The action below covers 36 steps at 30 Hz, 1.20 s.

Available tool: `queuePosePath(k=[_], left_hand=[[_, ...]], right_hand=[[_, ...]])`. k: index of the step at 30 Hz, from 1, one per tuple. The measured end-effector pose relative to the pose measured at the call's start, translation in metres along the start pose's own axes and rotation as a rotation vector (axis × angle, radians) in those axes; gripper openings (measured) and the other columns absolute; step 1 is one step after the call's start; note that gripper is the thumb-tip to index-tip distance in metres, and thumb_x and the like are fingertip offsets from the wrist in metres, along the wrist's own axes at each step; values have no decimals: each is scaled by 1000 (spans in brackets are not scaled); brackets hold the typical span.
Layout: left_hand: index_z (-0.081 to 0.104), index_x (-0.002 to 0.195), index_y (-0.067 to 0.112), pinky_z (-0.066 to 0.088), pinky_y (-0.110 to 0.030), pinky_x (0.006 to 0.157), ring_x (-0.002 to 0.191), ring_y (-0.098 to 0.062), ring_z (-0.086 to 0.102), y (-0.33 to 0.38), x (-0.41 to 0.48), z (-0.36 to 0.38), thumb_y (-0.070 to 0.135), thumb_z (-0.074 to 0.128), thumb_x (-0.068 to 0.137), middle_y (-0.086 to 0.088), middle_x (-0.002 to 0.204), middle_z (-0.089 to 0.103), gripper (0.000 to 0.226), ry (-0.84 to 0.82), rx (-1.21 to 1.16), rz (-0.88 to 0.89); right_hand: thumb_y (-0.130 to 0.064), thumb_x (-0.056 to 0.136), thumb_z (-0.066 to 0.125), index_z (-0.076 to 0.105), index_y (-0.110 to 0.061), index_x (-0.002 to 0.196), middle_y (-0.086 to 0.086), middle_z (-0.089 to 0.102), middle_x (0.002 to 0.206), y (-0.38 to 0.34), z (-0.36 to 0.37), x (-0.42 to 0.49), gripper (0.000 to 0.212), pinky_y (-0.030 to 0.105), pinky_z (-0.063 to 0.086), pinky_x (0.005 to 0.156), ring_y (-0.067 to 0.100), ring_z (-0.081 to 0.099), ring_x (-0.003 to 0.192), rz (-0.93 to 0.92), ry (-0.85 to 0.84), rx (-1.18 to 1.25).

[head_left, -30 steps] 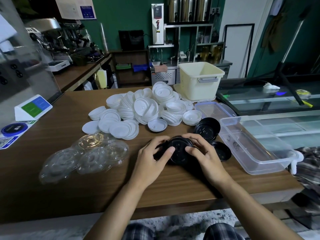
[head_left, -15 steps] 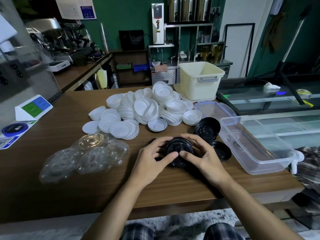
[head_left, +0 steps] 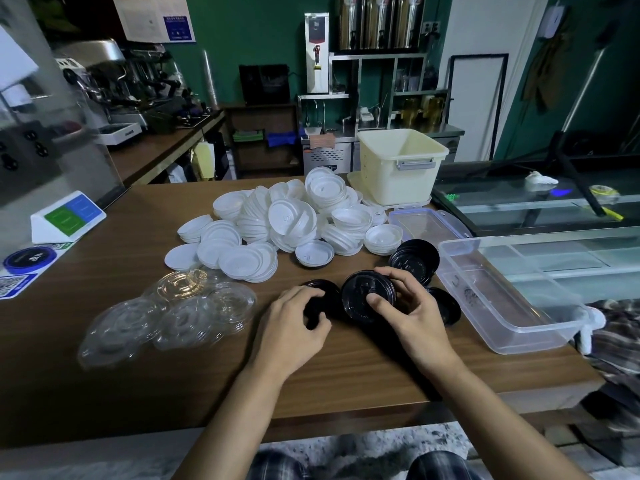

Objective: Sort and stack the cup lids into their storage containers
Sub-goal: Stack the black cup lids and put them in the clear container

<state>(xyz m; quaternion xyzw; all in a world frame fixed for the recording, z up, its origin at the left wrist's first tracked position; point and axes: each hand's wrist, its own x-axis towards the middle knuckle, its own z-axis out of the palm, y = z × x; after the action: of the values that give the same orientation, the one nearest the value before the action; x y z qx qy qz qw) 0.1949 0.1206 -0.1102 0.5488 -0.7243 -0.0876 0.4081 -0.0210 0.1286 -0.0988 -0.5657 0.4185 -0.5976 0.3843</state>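
Black round plastic cup lids [head_left: 369, 296], stacked and tilted, sit pinched in the right hand [head_left: 412, 313] over the wooden table [head_left: 104, 375]. The left hand [head_left: 294, 323] grips another black lid [head_left: 323, 292] beside them with curled fingers.

Left hand [head_left: 294, 323] off black lid stack [head_left: 363, 296], moved onto neighbouring lid [head_left: 322, 289]

The left hand [head_left: 294, 327] covers the near half of the flat black lid [head_left: 325, 288] under its curled fingers. The right hand [head_left: 415, 317] hides the right rim of the lid stack [head_left: 363, 292] it grips and the left part of the rear black lid [head_left: 450, 306]. The clear lids [head_left: 166, 313] overlap and blur, so their count cannot be determined, and the QR sign [head_left: 14, 285] is cut off by the left edge.
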Motion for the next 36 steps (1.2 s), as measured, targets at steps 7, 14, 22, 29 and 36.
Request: queuePosePath(k=[7,14,22,29,36], left_hand=[[81,95,20,53,-28,99,111,-11,69,-7,1,6,15,80,82,6,116,75,14,-16,4,5],[72,96,19,56,-36,83,92,-11,71,-2,3,-2,11,78,90,12,96,74,12,100,-93,-34],[55,117,36,58,-52,91,99,-21,70,9,5,-9,31,62,85,4,108,69,33,197,-439,-186],[66,133,29,61,-50,93,114,-21,69,7,9,-11,7,55,101,2,130,70,40,201,-688,-222],[62,141,21,47,-32,110,131,-16,59,18,4,-8,0,47,107,11,133,64,42,80,-442,44]], right_hand=[[-6,93,79,70,-24,123,2,74,122,1,0,0,36,51,47,115,23,66,123,29,24,16],[-3,92,78,69,-23,123,-2,74,122,-6,3,-3,37,35,49,113,16,67,120,38,-2,17],[8,92,72,64,-18,126,1,74,119,-11,3,-6,43,22,54,96,13,69,113,54,-56,14],[-1,94,76,66,-21,129,-2,75,118,-8,5,-4,42,17,52,92,12,70,111,35,-55,26],[-10,96,75,66,-22,133,-6,74,123,-8,6,-5,40,21,51,101,12,68,118,6,-110,-21]])
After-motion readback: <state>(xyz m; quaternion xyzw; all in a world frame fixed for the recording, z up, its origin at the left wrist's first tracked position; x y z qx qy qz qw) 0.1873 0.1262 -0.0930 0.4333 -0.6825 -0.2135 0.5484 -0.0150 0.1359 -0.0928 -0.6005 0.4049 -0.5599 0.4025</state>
